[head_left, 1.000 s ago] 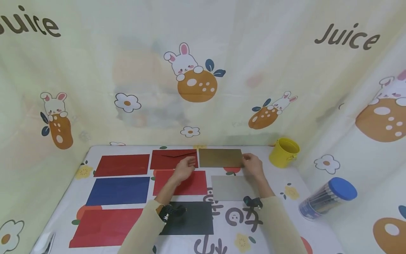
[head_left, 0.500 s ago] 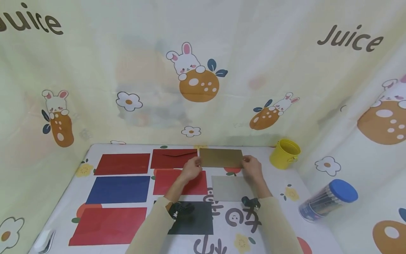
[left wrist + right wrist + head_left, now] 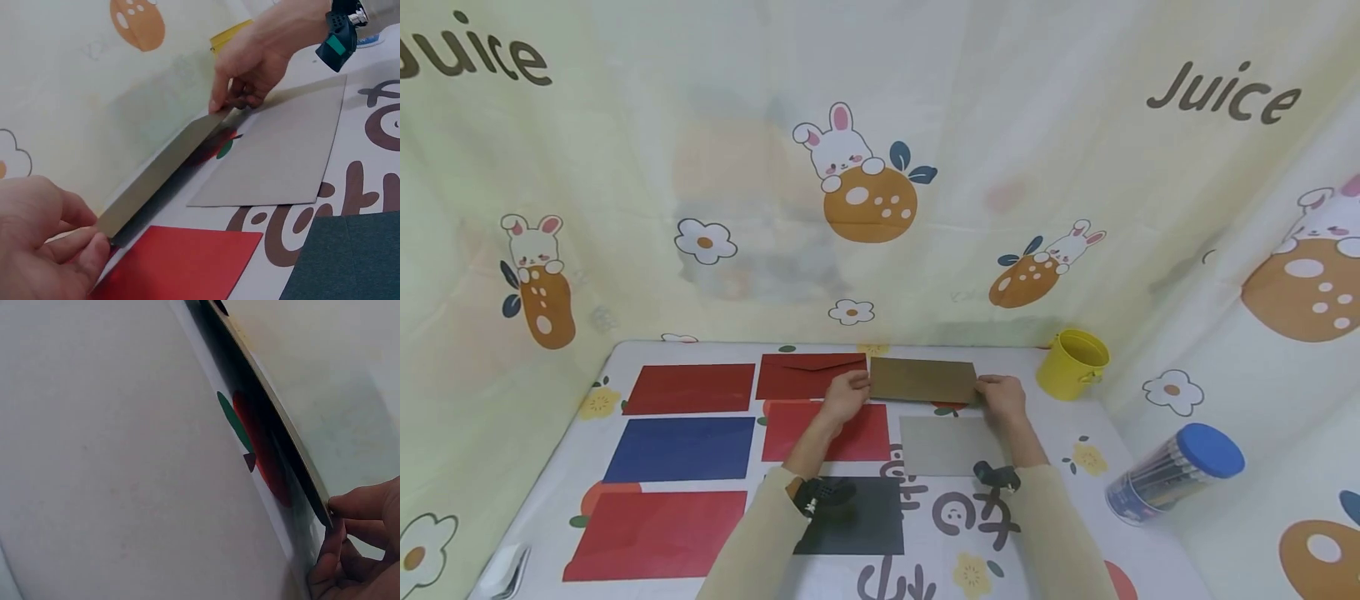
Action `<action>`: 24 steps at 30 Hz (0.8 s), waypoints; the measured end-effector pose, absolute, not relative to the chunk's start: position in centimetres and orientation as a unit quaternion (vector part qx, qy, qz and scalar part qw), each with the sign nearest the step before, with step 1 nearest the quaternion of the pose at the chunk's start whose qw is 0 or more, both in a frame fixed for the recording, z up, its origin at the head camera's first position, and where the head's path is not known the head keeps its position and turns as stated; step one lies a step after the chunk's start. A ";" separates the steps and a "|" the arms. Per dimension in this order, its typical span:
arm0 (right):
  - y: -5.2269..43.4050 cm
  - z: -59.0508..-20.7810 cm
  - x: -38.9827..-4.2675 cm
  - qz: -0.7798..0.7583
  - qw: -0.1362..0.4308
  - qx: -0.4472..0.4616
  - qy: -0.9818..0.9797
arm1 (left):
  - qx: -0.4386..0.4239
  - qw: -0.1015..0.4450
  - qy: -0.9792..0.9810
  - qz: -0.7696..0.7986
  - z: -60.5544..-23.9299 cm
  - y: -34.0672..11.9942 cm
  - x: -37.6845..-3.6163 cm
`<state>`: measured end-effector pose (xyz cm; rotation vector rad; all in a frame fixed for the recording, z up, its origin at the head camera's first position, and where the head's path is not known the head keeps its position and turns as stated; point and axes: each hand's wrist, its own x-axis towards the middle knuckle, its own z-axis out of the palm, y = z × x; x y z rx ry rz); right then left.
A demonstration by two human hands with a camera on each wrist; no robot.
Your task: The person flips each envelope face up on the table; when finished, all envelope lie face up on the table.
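Note:
A gold-brown envelope (image 3: 922, 380) is held by both hands at the back of the table. My left hand (image 3: 846, 398) pinches its left end between thumb and fingers, and my right hand (image 3: 1003, 400) pinches the right end. In the left wrist view, the envelope (image 3: 159, 175) is tilted, its near edge raised with a dark shadow beneath. The right wrist view shows its thin edge (image 3: 275, 403) between thumb and fingers. Left of it lies a dark red envelope (image 3: 805, 375) with a pointed flap. A light grey envelope (image 3: 951, 446) lies in front.
A bright red envelope (image 3: 868, 437), a dark green one (image 3: 868, 521), a blue one (image 3: 681, 450) and more red ones lie flat in rows. At right stand a yellow bucket (image 3: 1067, 371) and a blue-lidded tub of pens (image 3: 1165, 479). A patterned curtain (image 3: 737, 167) hangs behind.
My left hand has moved right, from over the red envelopes to the gold-brown envelope's left end. The envelope's near edge has lifted off the table and come slightly nearer.

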<state>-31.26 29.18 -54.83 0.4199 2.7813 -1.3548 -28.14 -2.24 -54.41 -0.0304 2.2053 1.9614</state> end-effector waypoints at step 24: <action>30.1 -52.4 -30.8 -0.542 -0.015 0.141 0.828 | -0.014 0.120 0.708 0.695 -53.2 -3.6 -28.3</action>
